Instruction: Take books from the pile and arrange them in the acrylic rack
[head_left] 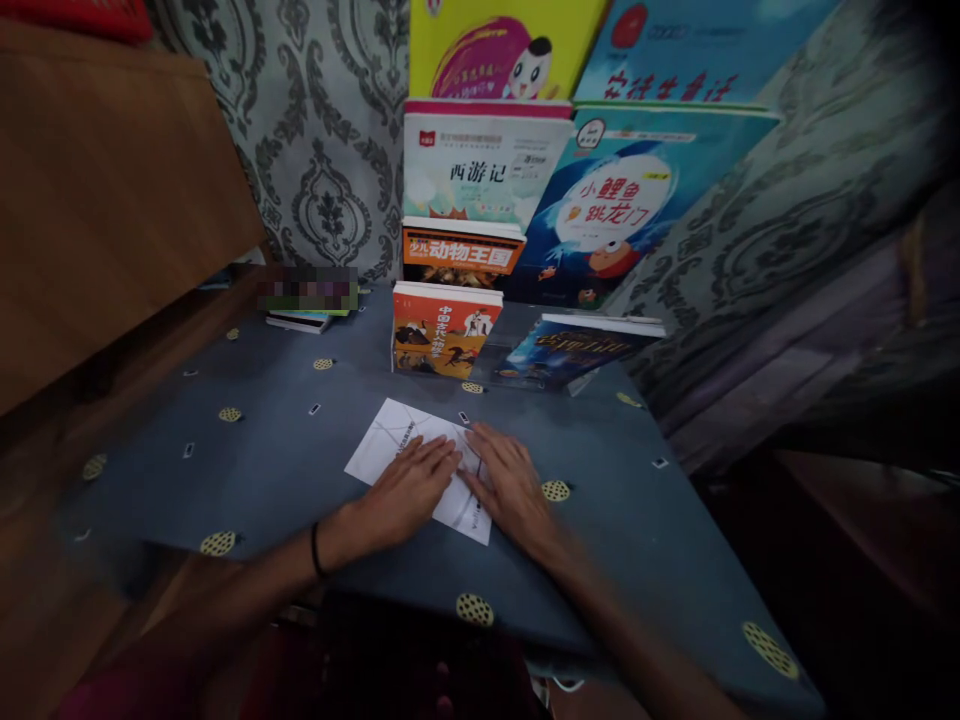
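Note:
A white rectangular paper item [379, 445] with thin grey lines and small dark print lies flat on the dark blue-grey tablecloth [285, 480]. Whether it is a single folded sheet, an envelope or a thin booklet, I cannot tell. My left hand [412, 488], with a black band on the wrist, rests palm down across its middle, fingers stretched out. Along its right end lies my right hand [516, 495], fingers extended and touching the paper. Both hands cover part of the print. Neither hand grips anything.
Behind the paper, an orange book [446, 330] and a blue book [577, 350] stand upright. Further back rise a white book [480, 165], a teal book [622, 200] and several others. A small book stack [300, 320] lies back left, near a wooden cabinet [112, 190].

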